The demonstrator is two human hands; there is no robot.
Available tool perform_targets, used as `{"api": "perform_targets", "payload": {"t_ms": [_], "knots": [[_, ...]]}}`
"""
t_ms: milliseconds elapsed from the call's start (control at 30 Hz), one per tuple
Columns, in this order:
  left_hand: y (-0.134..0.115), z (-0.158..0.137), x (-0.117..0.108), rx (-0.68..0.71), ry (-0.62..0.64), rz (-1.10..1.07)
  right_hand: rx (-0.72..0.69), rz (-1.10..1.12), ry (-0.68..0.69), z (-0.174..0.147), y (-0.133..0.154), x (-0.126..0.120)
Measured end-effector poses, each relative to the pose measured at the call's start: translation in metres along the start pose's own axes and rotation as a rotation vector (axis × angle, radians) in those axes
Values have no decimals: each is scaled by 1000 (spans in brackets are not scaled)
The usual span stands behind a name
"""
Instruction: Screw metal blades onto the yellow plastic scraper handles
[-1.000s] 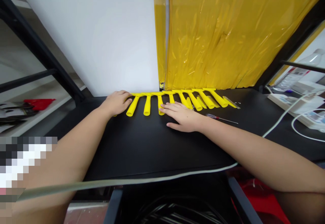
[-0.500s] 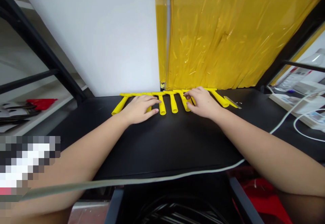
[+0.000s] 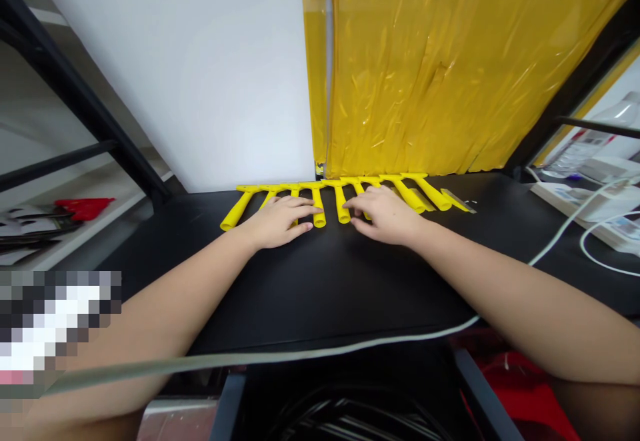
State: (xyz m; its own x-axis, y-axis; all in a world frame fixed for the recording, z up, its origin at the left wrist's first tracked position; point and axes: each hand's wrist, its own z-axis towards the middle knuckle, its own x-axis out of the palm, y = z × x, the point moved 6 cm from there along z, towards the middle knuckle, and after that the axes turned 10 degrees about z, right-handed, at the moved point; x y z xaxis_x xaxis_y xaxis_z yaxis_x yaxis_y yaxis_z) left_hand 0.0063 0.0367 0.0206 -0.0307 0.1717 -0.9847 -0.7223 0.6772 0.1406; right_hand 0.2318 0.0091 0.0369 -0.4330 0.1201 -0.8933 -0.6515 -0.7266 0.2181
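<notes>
Several yellow squeegees with T-shaped heads and hollow round handles lie in a row along the back of the black tabletop. My left hand rests palm down over the left half of the row, fingers stretched and apart, fingertips at one middle squeegee. Over the right half lies my right hand, fingers spread and slightly bent. Its fingertips are beside another squeegee, and it partly covers one more handle. Neither hand visibly grips anything. At the right end, a squeegee lies slanted.
Behind the row stand a white panel and a yellow plastic-wrapped panel. A pale cable crosses the front edge. Black frame posts flank the tabletop. Power strips and a clear bottle are at right.
My right hand has slid left along the row, uncovering a squeegee to its right. My left hand has shifted slightly right, its fingers still stretched.
</notes>
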Motion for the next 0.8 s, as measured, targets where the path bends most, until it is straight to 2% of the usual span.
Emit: {"api": "perform_targets", "payload": {"t_ms": [133,233,300,433,800], "knots": [[-1,1,0,10,1,-9,124,17,-283,-8,-27,-38],[-1,1,0,5,-4,-14,238,-20,-405,-17,-51,-55],[-1,0,0,1,-12,-15,315,-43,-420,-21,-64,-60],[0,0,1,0,-15,-1,424,-84,-363,-24,-79,-61],[1,1,3,6,-8,-12,398,-92,-343,-23,-76,-59]]}}
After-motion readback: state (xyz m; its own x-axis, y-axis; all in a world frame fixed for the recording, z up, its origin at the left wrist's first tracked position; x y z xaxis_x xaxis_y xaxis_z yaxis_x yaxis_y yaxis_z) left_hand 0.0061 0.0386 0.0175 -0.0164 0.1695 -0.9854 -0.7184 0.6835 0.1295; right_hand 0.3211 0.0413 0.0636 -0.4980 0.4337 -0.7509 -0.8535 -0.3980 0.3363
